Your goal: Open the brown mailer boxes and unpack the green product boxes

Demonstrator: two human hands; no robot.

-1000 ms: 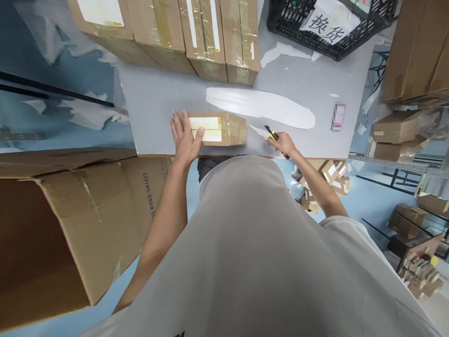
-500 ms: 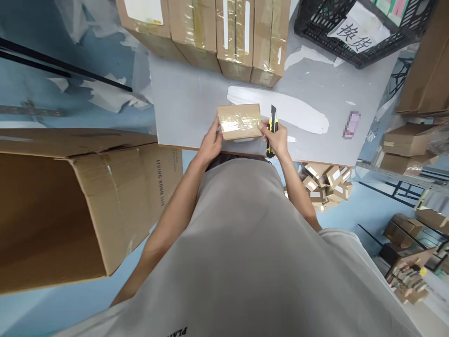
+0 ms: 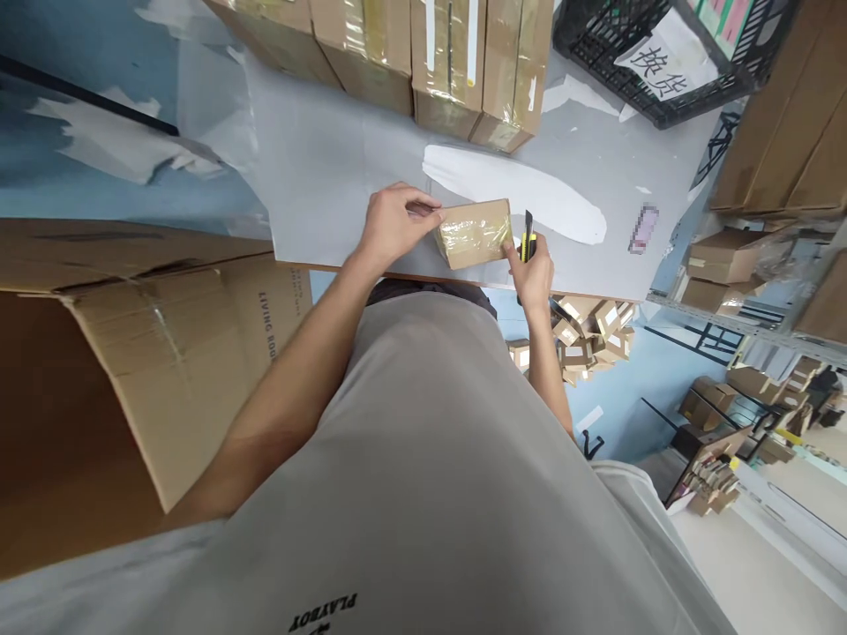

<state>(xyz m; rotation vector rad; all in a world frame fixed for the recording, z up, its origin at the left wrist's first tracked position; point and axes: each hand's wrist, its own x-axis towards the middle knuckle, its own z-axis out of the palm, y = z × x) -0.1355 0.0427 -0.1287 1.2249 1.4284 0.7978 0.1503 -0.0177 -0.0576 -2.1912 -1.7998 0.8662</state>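
A small taped cardboard box (image 3: 477, 233) rests at the near edge of the grey table (image 3: 331, 168). My left hand (image 3: 395, 220) is closed in a pinch at the box's left end, fingertips touching it. At the box's right end, my right hand (image 3: 533, 270) grips a yellow and black utility knife (image 3: 528, 244) with the blade pointing away from me, and its forefinger touches the box.
A row of taped cartons (image 3: 423, 62) stands at the table's far side. A black crate (image 3: 662, 53) with a paper sign sits at the far right. A large open carton (image 3: 119, 353) is on my left. Small boxes (image 3: 588, 339) lie piled on the floor at right.
The box has been turned and shifted slightly right. My left hand moved from under the box's left side to pinching its left end. The right hand kept the knife beside the box.
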